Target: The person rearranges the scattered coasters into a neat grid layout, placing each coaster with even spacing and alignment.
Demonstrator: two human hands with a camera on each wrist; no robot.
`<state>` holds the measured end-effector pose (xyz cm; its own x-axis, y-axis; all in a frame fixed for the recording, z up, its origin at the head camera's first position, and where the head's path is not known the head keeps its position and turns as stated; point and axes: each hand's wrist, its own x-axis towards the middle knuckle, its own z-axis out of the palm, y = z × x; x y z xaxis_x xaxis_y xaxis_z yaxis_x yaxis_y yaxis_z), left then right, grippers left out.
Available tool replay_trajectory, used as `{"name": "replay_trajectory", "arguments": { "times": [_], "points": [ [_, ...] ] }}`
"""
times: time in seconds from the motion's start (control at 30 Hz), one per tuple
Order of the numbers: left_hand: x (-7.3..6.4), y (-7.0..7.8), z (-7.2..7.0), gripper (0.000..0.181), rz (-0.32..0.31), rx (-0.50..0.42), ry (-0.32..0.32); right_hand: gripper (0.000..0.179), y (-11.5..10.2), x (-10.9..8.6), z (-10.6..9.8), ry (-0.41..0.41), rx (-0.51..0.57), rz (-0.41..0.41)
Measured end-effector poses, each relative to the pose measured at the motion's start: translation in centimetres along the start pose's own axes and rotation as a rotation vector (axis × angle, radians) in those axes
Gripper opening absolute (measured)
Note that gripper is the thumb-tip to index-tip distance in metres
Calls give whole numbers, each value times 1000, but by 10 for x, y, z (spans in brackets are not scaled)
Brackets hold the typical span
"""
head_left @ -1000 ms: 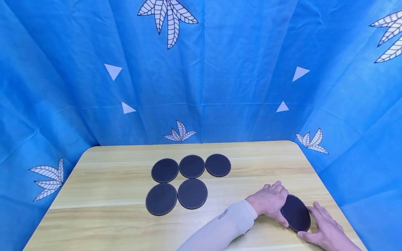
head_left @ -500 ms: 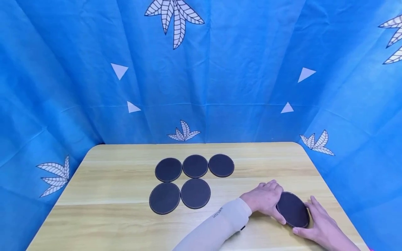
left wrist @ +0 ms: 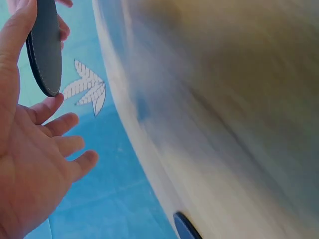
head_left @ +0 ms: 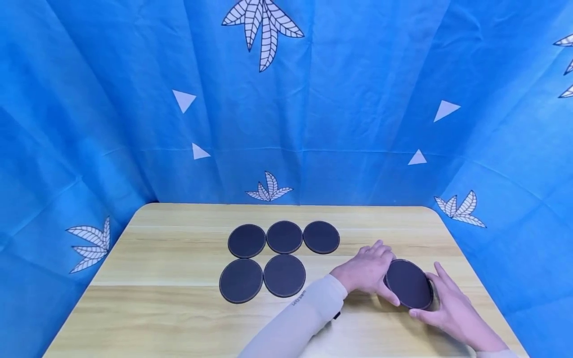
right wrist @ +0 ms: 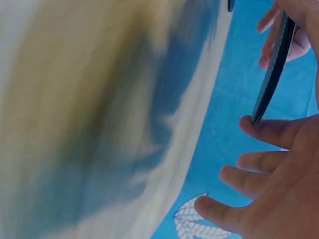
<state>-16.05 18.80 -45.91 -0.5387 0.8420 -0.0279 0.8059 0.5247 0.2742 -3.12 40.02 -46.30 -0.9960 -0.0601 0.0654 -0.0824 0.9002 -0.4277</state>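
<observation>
Between my two hands is a round black coaster with stitching round its rim [head_left: 409,284], at the right of the table. My left hand [head_left: 368,269] holds its left edge between thumb and forefinger. From the opposite side, my right hand [head_left: 447,302] pinches the right edge. The rim looks thick, perhaps more than one layer; I cannot tell how many. Both wrist views show the coaster [left wrist: 47,55] raised off the table, with the other fingers spread apart. Several matching coasters lie flat: a back row with its right-hand coaster [head_left: 321,237], and a front pair including a coaster [head_left: 284,275].
The light wood table [head_left: 147,308] has rounded far corners. A blue curtain [head_left: 349,179] with white leaf prints hangs behind it and along both sides. My left sleeve [head_left: 295,318] crosses the table's front middle.
Both hands have carried the held coaster leftward and away from me, towards the others. The head view has swung slightly right to left across the scene. The lying coasters keep their arrangement.
</observation>
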Motion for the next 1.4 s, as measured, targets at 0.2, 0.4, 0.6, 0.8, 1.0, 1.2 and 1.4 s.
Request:
{"name": "replay_trajectory", "arguments": {
  "times": [0.2, 0.4, 0.6, 0.8, 1.0, 1.2, 1.4],
  "points": [
    [-11, -17, -1, 110, -14, -35, 15, 103, -15, 13, 4, -3, 35, -33],
    [-26, -33, -5, 110, -28, -38, 50, 102, -30, 29, 9, -10, 67, -70],
    [-49, -47, -13, 111, -57, 14, 88, 105, -46, 47, 17, -9, 70, -113],
    [-71, -64, -12, 111, -108, -2, 89, 105, -60, 63, 33, -22, 64, -151],
    [-91, -76, -7, 111, -180, -3, 62, 105, -74, 74, 48, -50, 30, -183],
    [-103, -78, -7, 107, -270, 53, -1, 100, -88, 82, 60, -73, -16, -197],
    [-112, -73, -7, 105, -325, 161, -66, 97, -102, 83, 66, -108, -50, -214]
  ]
}}
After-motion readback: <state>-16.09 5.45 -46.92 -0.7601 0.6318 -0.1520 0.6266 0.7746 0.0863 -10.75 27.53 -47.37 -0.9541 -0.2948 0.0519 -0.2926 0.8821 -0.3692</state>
